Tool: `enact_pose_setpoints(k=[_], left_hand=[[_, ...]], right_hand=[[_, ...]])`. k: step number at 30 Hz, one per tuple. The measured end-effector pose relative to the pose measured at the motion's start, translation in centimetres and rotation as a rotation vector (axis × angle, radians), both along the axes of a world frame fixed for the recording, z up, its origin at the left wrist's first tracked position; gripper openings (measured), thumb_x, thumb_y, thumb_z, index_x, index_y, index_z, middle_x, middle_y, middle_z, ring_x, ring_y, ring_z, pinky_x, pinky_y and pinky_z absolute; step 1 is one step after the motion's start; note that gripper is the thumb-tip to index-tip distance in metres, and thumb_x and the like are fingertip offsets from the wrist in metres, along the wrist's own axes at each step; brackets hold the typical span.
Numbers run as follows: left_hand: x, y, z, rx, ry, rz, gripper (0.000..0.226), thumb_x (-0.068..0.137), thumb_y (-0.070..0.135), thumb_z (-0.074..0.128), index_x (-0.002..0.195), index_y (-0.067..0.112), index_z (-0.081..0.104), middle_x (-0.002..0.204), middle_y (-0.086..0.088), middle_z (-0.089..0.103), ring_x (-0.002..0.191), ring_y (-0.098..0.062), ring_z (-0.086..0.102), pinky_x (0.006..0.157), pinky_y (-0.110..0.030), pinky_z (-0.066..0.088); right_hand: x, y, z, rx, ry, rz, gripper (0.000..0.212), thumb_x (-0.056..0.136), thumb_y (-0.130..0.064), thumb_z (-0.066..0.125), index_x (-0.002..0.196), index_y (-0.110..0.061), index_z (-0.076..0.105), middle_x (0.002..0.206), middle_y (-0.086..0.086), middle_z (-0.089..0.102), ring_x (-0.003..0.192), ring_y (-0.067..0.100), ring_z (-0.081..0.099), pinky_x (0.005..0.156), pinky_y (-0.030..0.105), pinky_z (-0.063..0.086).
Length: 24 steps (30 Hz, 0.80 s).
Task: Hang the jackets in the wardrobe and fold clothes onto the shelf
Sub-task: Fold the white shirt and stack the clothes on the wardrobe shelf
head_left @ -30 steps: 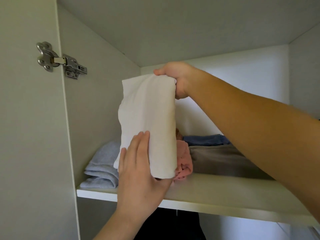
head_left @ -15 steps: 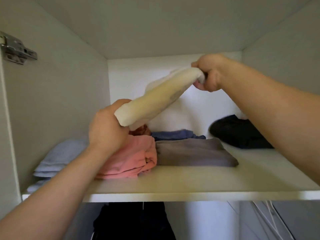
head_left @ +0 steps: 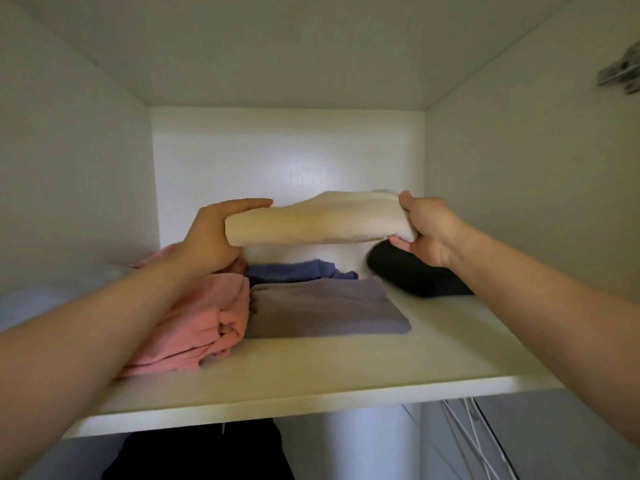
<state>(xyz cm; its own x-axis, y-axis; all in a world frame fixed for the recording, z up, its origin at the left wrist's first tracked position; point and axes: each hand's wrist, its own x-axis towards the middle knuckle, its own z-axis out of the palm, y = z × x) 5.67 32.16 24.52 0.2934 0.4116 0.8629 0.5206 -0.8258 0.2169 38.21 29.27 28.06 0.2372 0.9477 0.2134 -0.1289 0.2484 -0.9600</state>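
- Since the camera looks straight into it, the wardrobe [head_left: 287,150] fills almost the whole view: white walls, a white top, and a blurred metal hinge [head_left: 620,74] at the upper right edge.
- The shelf [head_left: 346,368] is a flat, smooth white board. Its front strip is bare, and I think a folded piece will slide on it easily.
- Folded clothes lie on the shelf. A pink one [head_left: 207,323] is at the left and a grey one [head_left: 325,310] is just beside it. A blue one [head_left: 298,270] is behind the grey, and a black one [head_left: 415,275] is at the back right.
- Under the shelf there is dark clothing [head_left: 201,452], and white cables [head_left: 471,441] show at the lower right.
- The cream folded cloth [head_left: 311,220] is in the air, nearly level, above the grey and blue clothes and apart from them. It looks light, soft and thick. In my judgement it needs a hold at both short ends, or support from below, otherwise the folds may open.
- The left hand [head_left: 211,237] grips the left end, with the thumb on top and the fingers hidden underneath.
- The right hand [head_left: 429,233] pinches the right end, with the thumb above and the fingers below.
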Motion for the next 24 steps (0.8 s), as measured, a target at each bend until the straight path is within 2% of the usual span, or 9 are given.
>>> enact_pose_setpoints(k=[3,6,9,11,16,18,20,22,24], left_hand=[[-0.7,1.3,-2.7,-0.136,0.33,0.105,0.073,0.081,-0.002,0.079,0.119,0.057,0.062,0.129,0.035,0.059,0.124,0.013,0.051,0.111,-0.015,0.034],[-1.1,2.1,-2.9,-0.44,0.635,0.281,0.065,0.094,0.024,0.071,0.099,0.085,0.05,0.121,0.028,0.066,0.123,0.0,0.056,0.109,-0.018,0.036],[-0.3,1.8,-1.8,-0.397,0.782,0.324,0.051,0.101,0.028,0.061,0.114,0.076,0.05,0.127,0.027,0.065,0.116,0.008,0.055,0.101,-0.006,0.031],[0.1,1.2,-1.1,-0.395,0.815,0.344,0.053,0.102,0.029,0.059,0.105,0.08,0.047,0.118,0.029,0.066,0.098,0.016,0.053,0.085,0.003,0.029],[0.7,-0.1,0.2,-0.42,1.057,0.509,0.076,0.096,0.005,0.045,0.129,0.072,0.029,0.13,0.029,0.052,0.117,-0.005,0.047,0.095,-0.01,0.033],[1.3,-0.9,0.7,-0.345,0.978,0.52,0.078,0.092,0.006,0.045,0.113,0.081,0.031,0.121,0.023,0.058,0.103,-0.002,0.051,0.103,-0.03,0.041],[2.1,-1.5,0.6,-0.305,0.779,0.409,0.07,0.093,0.007,0.046,0.114,0.074,0.048,0.118,0.021,0.063,0.098,0.005,0.053,0.1,-0.024,0.044],[3.4,-2.9,-0.2,-0.296,0.684,0.295,0.038,0.102,0.028,0.05,0.13,0.053,0.058,0.13,0.022,0.06,0.114,0.002,0.054,0.092,-0.003,0.034],[4.3,-3.6,-1.6,-0.314,0.826,0.288,0.058,0.092,0.067,0.052,0.146,0.048,0.042,0.145,0.019,0.052,0.131,-0.007,0.049,0.105,-0.014,0.035]], right_hand=[[0.4,0.0,-3.3,-0.173,-0.11,0.012,0.019,0.106,-0.026,0.049,0.115,-0.014,0.061,0.106,0.007,0.07,0.079,0.019,0.069,0.044,0.027,0.054],[1.1,-0.7,-6.8,-0.43,-0.33,0.12,0.017,0.102,-0.006,0.056,0.113,0.001,0.067,0.086,0.014,0.073,0.062,0.021,0.071,0.048,0.031,0.06],[2.0,-0.7,-7.0,-0.427,-0.419,0.133,0.023,0.099,-0.01,0.063,0.115,0.006,0.065,0.078,0.015,0.073,0.053,0.018,0.069,0.047,0.027,0.059],[2.3,-0.4,-6.0,-0.387,-0.437,0.118,0.021,0.099,-0.01,0.064,0.113,0.005,0.065,0.08,0.015,0.074,0.055,0.019,0.071,0.047,0.026,0.058],[2.2,0.2,-6.5,-0.454,-0.633,0.149,0.024,0.1,-0.015,0.061,0.113,0.003,0.067,0.084,0.014,0.075,0.057,0.018,0.07,0.05,0.026,0.057],[2.2,0.5,-6.8,-0.476,-0.643,0.148,0.027,0.101,-0.021,0.06,0.115,0.001,0.067,0.079,0.012,0.075,0.054,0.016,0.068,0.049,0.025,0.055],[2.2,1.1,-6.6,-0.47,-0.667,0.124,0.031,0.101,-0.03,0.06,0.115,-0.003,0.067,0.085,0.012,0.075,0.057,0.017,0.068,0.056,0.028,0.056],[2.0,1.7,-6.5,-0.436,-0.703,0.085,0.035,0.099,-0.038,0.062,0.113,-0.007,0.069,0.095,0.012,0.075,0.067,0.02,0.068,0.065,0.031,0.058],[1.3,2.1,-6.6,-0.405,-0.723,0.054,0.034,0.097,-0.041,0.065,0.107,-0.01,0.07,0.1,0.011,0.075,0.077,0.022,0.068,0.069,0.033,0.057]])
